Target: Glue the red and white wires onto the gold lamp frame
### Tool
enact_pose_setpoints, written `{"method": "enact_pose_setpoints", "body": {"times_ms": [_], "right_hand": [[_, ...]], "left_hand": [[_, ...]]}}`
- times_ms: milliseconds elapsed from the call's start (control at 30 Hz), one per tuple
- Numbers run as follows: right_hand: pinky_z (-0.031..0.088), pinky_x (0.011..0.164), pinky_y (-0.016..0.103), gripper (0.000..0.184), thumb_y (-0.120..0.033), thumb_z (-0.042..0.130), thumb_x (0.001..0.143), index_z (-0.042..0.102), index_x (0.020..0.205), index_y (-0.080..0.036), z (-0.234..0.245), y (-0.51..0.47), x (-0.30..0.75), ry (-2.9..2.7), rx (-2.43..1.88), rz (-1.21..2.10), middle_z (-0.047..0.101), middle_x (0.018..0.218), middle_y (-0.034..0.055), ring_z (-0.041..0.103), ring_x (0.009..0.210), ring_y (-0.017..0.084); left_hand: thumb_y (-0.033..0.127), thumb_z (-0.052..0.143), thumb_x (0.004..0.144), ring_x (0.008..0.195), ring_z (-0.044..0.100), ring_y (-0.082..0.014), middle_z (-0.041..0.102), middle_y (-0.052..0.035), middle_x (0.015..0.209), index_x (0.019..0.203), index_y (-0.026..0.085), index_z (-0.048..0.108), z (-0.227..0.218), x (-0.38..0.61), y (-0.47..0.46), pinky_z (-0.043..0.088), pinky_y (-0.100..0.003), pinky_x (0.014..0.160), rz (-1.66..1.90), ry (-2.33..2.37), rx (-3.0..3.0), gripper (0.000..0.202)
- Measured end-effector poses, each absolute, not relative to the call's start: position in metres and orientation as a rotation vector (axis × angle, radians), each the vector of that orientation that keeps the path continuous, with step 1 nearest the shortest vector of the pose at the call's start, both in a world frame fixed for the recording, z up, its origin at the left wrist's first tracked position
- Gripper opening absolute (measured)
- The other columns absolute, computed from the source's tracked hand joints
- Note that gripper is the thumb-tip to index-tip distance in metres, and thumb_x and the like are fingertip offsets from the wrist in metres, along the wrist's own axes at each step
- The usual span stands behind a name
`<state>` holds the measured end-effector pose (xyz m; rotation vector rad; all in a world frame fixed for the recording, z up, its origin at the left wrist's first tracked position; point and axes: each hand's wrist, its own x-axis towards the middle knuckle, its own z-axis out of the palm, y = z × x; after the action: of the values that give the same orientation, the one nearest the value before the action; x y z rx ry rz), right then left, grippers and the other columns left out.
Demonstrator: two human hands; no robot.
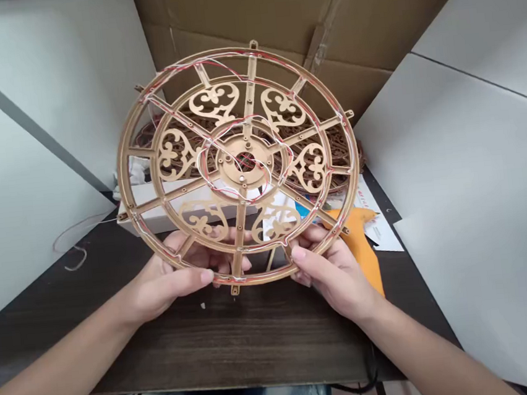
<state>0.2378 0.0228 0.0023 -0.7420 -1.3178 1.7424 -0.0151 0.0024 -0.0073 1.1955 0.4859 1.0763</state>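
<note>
A round tan openwork frame (244, 162) is held up and tilted above the table, with spokes, scrolled heart-shaped cut-outs and a ring-shaped hub. Red and white wires run along its channels and loop around the hub. My left hand (169, 281) grips the lower left of the rim, thumb on top and fingers behind it. On the lower right, my right hand (331, 272) pinches the rim in the same way. Parts of the fingers of both hands are hidden behind the frame. An orange glue gun (364, 247) lies just beyond my right hand.
Behind the frame are a white box (148, 218) and a pile of brown openwork pieces (337, 147). Printed paper (385, 229) lies at the right of the dark table (240, 342). White panels stand on both sides, with cardboard (249, 6) at the back. A loose wire (77, 228) trails at left.
</note>
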Motion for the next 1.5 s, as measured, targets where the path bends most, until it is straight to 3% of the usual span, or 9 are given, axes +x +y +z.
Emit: {"method": "enact_pose_setpoints", "body": {"times_ms": [100,233,400,533,667,767,1133,1367,1500], "right_hand": [[0.036,0.050,0.020,0.019,-0.044,0.069,0.095,0.070,0.100,-0.026,0.004,0.024,0.237,-1.260,-0.719,1.801,0.051,0.073,-0.0044,0.045,0.056,0.005],[0.037,0.048,0.023,0.045,-0.066,0.053,0.096,0.067,0.089,-0.024,0.008,0.025,0.238,-1.186,-0.713,1.848,0.059,0.078,0.0002,0.057,0.058,0.010],[0.037,0.049,0.023,0.050,-0.070,0.050,0.096,0.061,0.082,-0.023,0.008,0.026,0.240,-1.181,-0.755,1.855,0.061,0.076,0.0011,0.057,0.057,0.010],[0.035,0.048,0.022,0.041,-0.060,0.049,0.101,0.064,0.090,-0.023,0.004,0.026,0.241,-1.226,-0.773,1.823,0.060,0.077,0.0001,0.052,0.057,0.009],[0.034,0.052,0.022,0.020,-0.039,0.071,0.094,0.066,0.107,-0.025,0.001,0.027,0.243,-1.312,-0.752,1.793,0.053,0.074,-0.0043,0.044,0.059,0.008],[0.033,0.053,0.023,0.016,-0.032,0.075,0.091,0.064,0.097,-0.023,-0.001,0.028,0.245,-1.367,-0.721,1.832,0.050,0.071,-0.0053,0.041,0.059,0.008],[0.022,0.045,0.021,0.019,-0.031,0.080,0.083,0.067,0.091,-0.019,0.006,0.033,0.237,-1.278,-0.827,1.934,0.053,0.070,-0.0049,0.036,0.051,0.005],[0.015,0.042,0.018,0.019,-0.038,0.075,0.088,0.069,0.089,-0.020,0.002,0.033,0.232,-1.073,-0.925,2.021,0.041,0.057,-0.0072,0.027,0.047,0.005],[0.014,0.041,0.016,0.023,-0.041,0.074,0.088,0.071,0.087,-0.019,-0.003,0.032,0.233,-0.988,-0.945,2.019,0.044,0.060,-0.0053,0.027,0.049,0.005]], "left_hand": [[0.022,0.066,0.094,0.097,0.073,-0.0204,0.072,-0.0076,0.129,0.132,0.026,0.065,-0.009,-0.016,0.001,0.059,-0.026,0.077,1.094,0.453,1.157,0.039],[0.024,0.065,0.094,0.100,0.072,-0.0192,0.072,-0.0066,0.130,0.133,0.026,0.065,-0.013,-0.017,0.001,0.057,-0.025,0.082,1.090,0.442,1.146,0.040],[0.023,0.066,0.093,0.099,0.073,-0.0202,0.072,-0.0091,0.129,0.135,0.022,0.064,-0.014,-0.018,0.003,0.057,-0.028,0.084,1.074,0.456,1.155,0.042],[0.020,0.064,0.090,0.096,0.073,-0.0204,0.073,-0.0072,0.127,0.130,0.025,0.068,-0.014,-0.018,0.004,0.057,-0.028,0.078,1.097,0.436,1.124,0.040],[0.021,0.066,0.088,0.093,0.071,-0.0180,0.075,-0.0069,0.122,0.127,0.025,0.070,-0.015,-0.018,0.004,0.055,-0.026,0.078,1.111,0.446,1.129,0.040],[0.021,0.067,0.090,0.090,0.070,-0.0164,0.075,-0.0071,0.122,0.129,0.025,0.070,-0.015,-0.019,0.002,0.054,-0.026,0.080,1.113,0.461,1.144,0.039],[0.018,0.059,0.099,0.108,0.073,-0.0216,0.067,-0.0068,0.139,0.142,0.033,0.056,-0.009,-0.018,-0.007,0.061,-0.032,0.092,1.154,0.521,1.319,0.046],[0.019,0.055,0.101,0.110,0.075,-0.0276,0.069,-0.0066,0.136,0.152,0.044,0.044,-0.019,-0.007,-0.007,0.063,-0.044,0.097,1.123,0.616,1.311,0.058],[0.021,0.056,0.100,0.113,0.074,-0.0286,0.070,-0.0087,0.135,0.157,0.041,0.037,-0.027,0.004,-0.004,0.062,-0.044,0.099,1.149,0.643,1.289,0.063]]}}
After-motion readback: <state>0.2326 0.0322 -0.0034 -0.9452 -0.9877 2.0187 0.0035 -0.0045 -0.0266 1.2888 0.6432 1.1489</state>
